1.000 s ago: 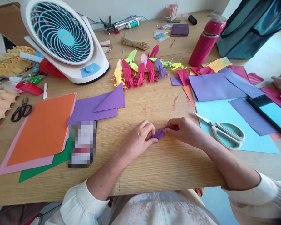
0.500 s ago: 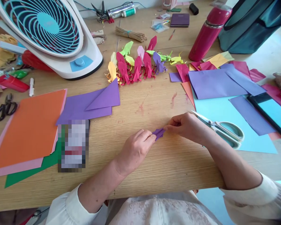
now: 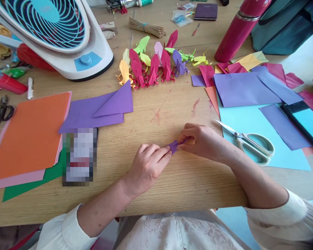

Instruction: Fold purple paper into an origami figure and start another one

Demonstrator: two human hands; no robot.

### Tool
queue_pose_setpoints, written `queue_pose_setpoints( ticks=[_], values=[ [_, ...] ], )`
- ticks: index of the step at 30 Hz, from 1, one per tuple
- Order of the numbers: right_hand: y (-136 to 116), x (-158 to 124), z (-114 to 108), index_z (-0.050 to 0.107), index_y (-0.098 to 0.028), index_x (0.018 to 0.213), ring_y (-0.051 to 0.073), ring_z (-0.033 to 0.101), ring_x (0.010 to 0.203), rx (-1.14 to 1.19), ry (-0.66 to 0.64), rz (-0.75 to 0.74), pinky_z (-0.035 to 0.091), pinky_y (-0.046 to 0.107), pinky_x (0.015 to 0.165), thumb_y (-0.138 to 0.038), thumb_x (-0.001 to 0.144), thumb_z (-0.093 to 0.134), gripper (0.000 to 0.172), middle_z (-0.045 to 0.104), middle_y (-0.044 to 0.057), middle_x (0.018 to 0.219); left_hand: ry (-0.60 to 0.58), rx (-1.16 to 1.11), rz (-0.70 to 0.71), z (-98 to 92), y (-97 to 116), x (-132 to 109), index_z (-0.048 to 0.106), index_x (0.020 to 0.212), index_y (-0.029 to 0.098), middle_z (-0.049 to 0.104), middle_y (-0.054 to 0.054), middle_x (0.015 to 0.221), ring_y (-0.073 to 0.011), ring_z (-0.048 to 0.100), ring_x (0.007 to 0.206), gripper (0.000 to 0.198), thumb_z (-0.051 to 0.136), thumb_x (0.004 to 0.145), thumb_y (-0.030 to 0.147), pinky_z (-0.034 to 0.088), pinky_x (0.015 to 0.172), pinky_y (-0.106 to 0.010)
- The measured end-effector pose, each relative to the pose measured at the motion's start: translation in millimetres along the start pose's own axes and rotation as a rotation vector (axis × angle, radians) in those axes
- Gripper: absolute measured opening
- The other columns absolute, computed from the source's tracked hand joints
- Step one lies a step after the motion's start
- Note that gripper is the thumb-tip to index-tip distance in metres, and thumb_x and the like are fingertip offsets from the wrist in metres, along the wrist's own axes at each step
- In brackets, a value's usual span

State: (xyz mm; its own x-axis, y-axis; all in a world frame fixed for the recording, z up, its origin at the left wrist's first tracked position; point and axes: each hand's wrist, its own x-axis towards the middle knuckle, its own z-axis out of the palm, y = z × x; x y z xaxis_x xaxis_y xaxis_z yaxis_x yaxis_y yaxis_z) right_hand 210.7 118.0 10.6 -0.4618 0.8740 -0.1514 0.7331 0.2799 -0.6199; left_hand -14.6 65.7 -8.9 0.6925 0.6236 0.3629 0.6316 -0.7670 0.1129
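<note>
A small folded piece of purple paper [image 3: 173, 147] lies between my two hands, low over the wooden table. My left hand [image 3: 151, 164] pinches its left end, fingertips pressed down on it. My right hand [image 3: 198, 141] is closed on the other end, with a thin purple point showing past its thumb and forefinger. Part of the paper is hidden under the fingers of both hands. Beside my right forearm, scissors with pale handles [image 3: 253, 144] rest partly on light blue paper [image 3: 289, 161], blades pointing left.
Folded paper insects [image 3: 153, 69] in several colours stand behind my hands. At left are purple sheets [image 3: 94, 111], orange paper [image 3: 31, 135], a blurred-out phone [image 3: 79, 156] and a fan [image 3: 94, 55]. A red flask [image 3: 240, 31] and purple paper [image 3: 245, 88] are at right.
My right hand has shifted left along the purple paper, closer to my left hand, and a thin point now sticks out by its fingers. The camera view has shifted slightly.
</note>
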Motion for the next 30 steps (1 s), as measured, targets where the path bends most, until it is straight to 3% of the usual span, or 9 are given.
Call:
queue_pose_setpoints(
  ticks=[6,14,30],
  values=[
    [-7.1,4.0,5.6,0.071,-0.019,0.077,0.015,0.057,0.074,-0.037,-0.02,-0.019,0.04,0.025,0.067,-0.013,0.08,0.065,0.009,0.063,0.003,0.082,-0.033,-0.011,0.017,-0.9,-1.9,-1.3,0.067,0.116,0.015,0.073,-0.005,0.113,-0.0176,0.062,0.093,0.024,0.052,0.098,0.013,0.042,0.078,-0.037],
    [3.6,3.9,2.7,0.068,-0.02,0.079,0.012,0.059,0.072,0.078,-0.039,-0.066,0.041,0.023,0.067,-0.01,0.08,0.06,0.013,0.066,0.001,0.083,-0.041,0.003,0.037,-2.4,-1.6,-2.3,0.066,0.116,0.013,0.072,-0.006,0.116,-0.0188,0.062,0.093,0.024,0.051,0.097,0.012,0.043,0.079,-0.038],
    [0.2,5.6,5.5,0.067,-0.02,0.076,0.016,0.056,0.076,-0.024,-0.066,-0.114,0.041,0.026,0.069,-0.012,0.081,0.058,0.013,0.063,0.004,0.08,-0.102,0.09,0.053,-5.6,3.0,-1.4,0.064,0.121,0.014,0.071,-0.009,0.119,-0.02,0.062,0.093,0.028,0.049,0.097,0.011,0.046,0.082,-0.039]
  ],
)
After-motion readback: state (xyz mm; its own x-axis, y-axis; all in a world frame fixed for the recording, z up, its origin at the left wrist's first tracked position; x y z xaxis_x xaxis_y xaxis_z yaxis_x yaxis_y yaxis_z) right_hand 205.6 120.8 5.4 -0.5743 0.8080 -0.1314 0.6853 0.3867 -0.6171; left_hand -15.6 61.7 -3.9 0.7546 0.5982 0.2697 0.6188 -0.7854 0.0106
